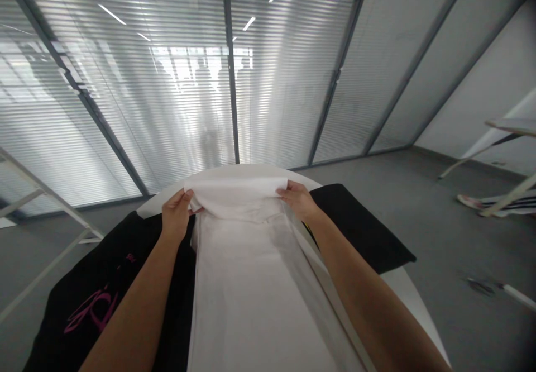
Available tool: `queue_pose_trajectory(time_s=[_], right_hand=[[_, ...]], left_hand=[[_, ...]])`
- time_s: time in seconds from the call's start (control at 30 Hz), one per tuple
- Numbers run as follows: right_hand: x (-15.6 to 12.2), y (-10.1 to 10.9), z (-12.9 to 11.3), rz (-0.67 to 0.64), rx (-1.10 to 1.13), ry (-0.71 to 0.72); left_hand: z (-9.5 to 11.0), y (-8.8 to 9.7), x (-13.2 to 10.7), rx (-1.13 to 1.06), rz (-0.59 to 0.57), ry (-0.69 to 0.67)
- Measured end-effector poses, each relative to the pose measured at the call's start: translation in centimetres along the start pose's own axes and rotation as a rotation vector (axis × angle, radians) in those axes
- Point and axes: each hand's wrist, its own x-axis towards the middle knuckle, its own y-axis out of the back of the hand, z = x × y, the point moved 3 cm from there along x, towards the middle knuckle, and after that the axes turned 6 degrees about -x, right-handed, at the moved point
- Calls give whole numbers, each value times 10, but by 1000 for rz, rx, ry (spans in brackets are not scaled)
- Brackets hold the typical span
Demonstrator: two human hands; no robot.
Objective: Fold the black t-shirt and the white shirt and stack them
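Note:
A long white folded cloth [251, 282], perhaps a garment, lies lengthwise in front of me on a white table [412, 296]. Its far end is turned over into a band. My left hand [178, 213] pinches the left corner of that band, and my right hand [297, 199] grips the right corner. Both sets of fingers are closed on the fabric, with some fingertips hidden beneath it. To the left, partly under my left forearm, is a black garment [104, 260] with a pink print. A black cloth [360, 227] lies right of my right forearm.
Beyond the table stands a glass partition [188, 81] with blinds. A white metal frame [50, 193] is at the left. On the right are another table [513, 126], a person's striped leg and shoe [481, 201], and a blurred dark object [481, 287] on the grey floor.

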Motion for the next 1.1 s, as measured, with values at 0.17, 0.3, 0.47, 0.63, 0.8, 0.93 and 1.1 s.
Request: queue_pose_trajectory(time_s=[0.17, 0.3, 0.47, 0.63, 0.8, 0.93, 1.1], right_hand=[[-5, -4, -2, 40, -202, -56], [-5, -4, 3, 19, -306, -70], [-2, 0, 15, -26, -268, -54], [-2, -4, 15, -82, -175, -11], [-5, -6, 4, -78, -31, 13], [-8, -3, 0, -121, 46, 37], [-8, 1, 7, -71, 13, 11]], left_hand=[[6, -2, -1, 57, -28, -25], [10, -5, -3, 64, -36, -16], [11, -4, -2, 88, -48, -7], [22, 7, 4, 139, -64, 25], [47, 10, 3, 267, -189, 49], [61, 7, -5, 360, -268, 64], [47, 5, -15, 280, -286, 169]])
